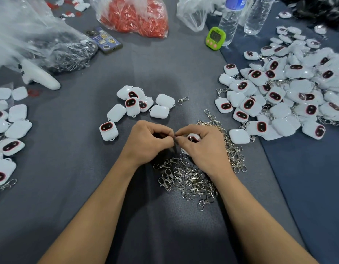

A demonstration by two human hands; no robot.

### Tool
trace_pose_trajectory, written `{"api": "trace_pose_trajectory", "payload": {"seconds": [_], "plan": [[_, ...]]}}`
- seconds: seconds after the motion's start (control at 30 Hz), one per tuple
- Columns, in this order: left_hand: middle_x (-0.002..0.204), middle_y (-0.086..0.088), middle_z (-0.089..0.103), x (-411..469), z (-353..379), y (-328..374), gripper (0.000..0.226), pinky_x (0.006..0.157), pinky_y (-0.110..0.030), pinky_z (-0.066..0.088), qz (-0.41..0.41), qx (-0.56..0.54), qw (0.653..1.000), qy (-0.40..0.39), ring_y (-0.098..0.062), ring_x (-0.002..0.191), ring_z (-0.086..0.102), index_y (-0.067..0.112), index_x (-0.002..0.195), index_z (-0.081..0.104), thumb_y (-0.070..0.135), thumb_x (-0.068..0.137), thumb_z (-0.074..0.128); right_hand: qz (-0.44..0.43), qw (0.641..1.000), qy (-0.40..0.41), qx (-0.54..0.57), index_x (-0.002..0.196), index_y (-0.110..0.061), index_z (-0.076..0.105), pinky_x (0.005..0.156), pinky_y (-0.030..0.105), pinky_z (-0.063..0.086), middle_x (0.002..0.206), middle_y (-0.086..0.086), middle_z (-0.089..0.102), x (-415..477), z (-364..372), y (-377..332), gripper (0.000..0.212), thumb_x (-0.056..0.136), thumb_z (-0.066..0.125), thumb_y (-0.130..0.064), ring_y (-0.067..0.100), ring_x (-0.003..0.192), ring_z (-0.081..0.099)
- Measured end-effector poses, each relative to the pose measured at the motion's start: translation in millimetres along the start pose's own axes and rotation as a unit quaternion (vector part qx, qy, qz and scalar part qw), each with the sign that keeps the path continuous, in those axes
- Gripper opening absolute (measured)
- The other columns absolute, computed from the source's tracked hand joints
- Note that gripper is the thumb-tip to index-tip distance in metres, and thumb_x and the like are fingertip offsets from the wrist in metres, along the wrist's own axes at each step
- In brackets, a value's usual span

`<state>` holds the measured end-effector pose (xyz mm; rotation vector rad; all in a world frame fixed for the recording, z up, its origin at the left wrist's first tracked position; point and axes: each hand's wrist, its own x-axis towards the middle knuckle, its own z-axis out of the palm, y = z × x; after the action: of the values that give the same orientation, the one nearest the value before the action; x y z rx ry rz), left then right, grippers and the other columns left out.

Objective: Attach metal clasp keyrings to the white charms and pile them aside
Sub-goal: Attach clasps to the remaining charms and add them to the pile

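Pinching at the centre of it all, the two sets of fingertips met over one white charm (192,138). It sat tucked in the curled fingers of the right hand (201,147), its dark, red-rimmed face turned up. The left hand (149,143) had its fingers clenched in a tight pinch on a clasp keyring (175,137). Only a glint of it showed where the fingertips touched, too small to tell how it sat against the charm.

Just beneath the fingers and under the right wrist lay a loose heap of clasps (185,180), trailing round beyond the right knuckles. A single charm (239,136) lay just past that trail. Beyond the fingertips a small cluster of charms (138,103) waited, with a lone clasp (183,100) beside it and one stray charm (108,131) off the left knuckles.

Well out to the right of the fingers spread the big finished pile (290,92); more charms (10,126) lined the far left edge. Bare grey cloth (69,168) lay open to the left of the left forearm and between the cluster and the far clutter.

Farthest off stood a green timer (215,38), two water bottles (228,21), a bag of red pieces (134,16), a phone (105,40) and a clear bag of metal parts (50,44).
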<state>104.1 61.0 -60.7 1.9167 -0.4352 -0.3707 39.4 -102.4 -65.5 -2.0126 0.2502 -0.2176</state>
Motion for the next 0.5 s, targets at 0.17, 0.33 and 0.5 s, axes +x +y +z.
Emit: {"api": "trace_pose_trajectory", "payload": {"seconds": [0.17,0.33,0.5], "plan": [[0.066,-0.011,0.071,-3.3,0.4,2.8,0.015,0.06,-0.027,0.047,-0.009,0.008,1.0,-0.013,-0.01,0.059,0.058,0.018,0.074,0.079,0.014,0.066,0.067,-0.008,0.999,-0.006,0.042,0.074,-0.024,0.079,0.062,0.017,0.049,0.07,-0.009,0.073,-0.8,-3.2,0.8,0.016,0.075,0.078,-0.009,0.003,0.063,0.065],[0.063,-0.002,0.072,-4.3,2.0,5.8,0.015,0.059,-0.022,0.047,-0.026,0.039,0.999,-0.007,-0.004,0.056,0.057,0.028,0.068,0.079,0.02,0.062,0.067,-0.012,1.0,-0.001,0.023,0.072,-0.022,0.077,0.059,0.022,0.052,0.068,-0.006,0.072,-2.5,-1.7,1.3,0.019,0.075,0.077,-0.003,0.012,0.063,0.066],[0.052,0.008,0.065,-4.1,4.0,7.0,0.016,0.05,-0.012,0.039,-0.026,0.036,0.999,0.006,0.002,0.047,0.049,0.034,0.063,0.077,0.021,0.062,0.067,-0.028,0.999,0.024,-0.005,0.072,-0.022,0.077,0.061,0.019,0.048,0.067,-0.012,0.07,-4.9,0.3,1.1,0.018,0.076,0.079,-0.005,0.005,0.062,0.064]]}}
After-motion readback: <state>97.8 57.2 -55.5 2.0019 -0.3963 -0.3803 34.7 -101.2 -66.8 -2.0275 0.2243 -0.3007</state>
